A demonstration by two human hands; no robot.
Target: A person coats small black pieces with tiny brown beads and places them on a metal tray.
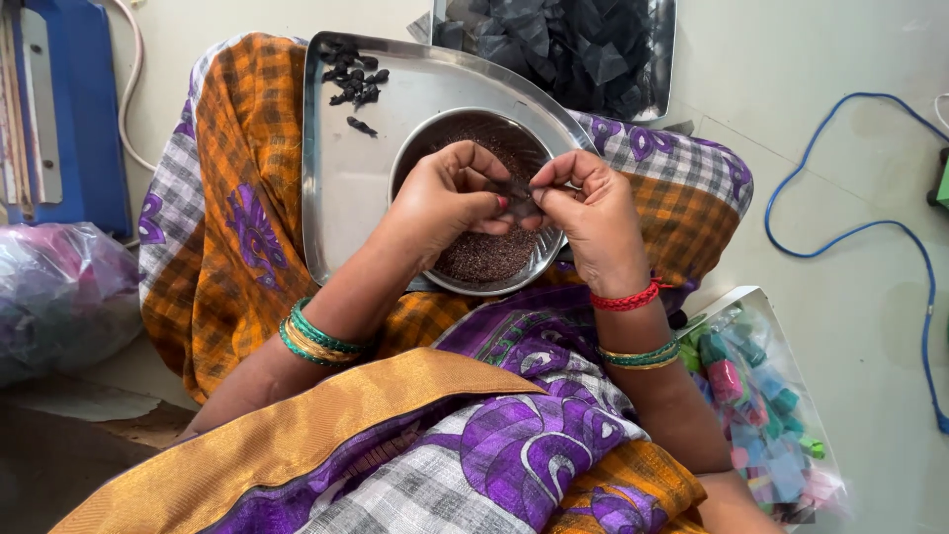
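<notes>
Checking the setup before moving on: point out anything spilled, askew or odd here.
Nothing is spilled. The round steel bowl of tiny brown seeds sits inside the steel tray on the lap. Small black twisted pieces lie loosely clustered in the tray's far corner, all within its rim.

From where I watch, a pale floor (850, 188) carries everything. A blue cable (895, 229) loops across it at right, near a clear bag of coloured pieces (766, 415). At the top sits a steel tray (664, 49) piled with what may be black fabric scraps (563, 44). A crumpled plastic bag (59, 297) and a blue machine (69, 109) lie at left.
</notes>
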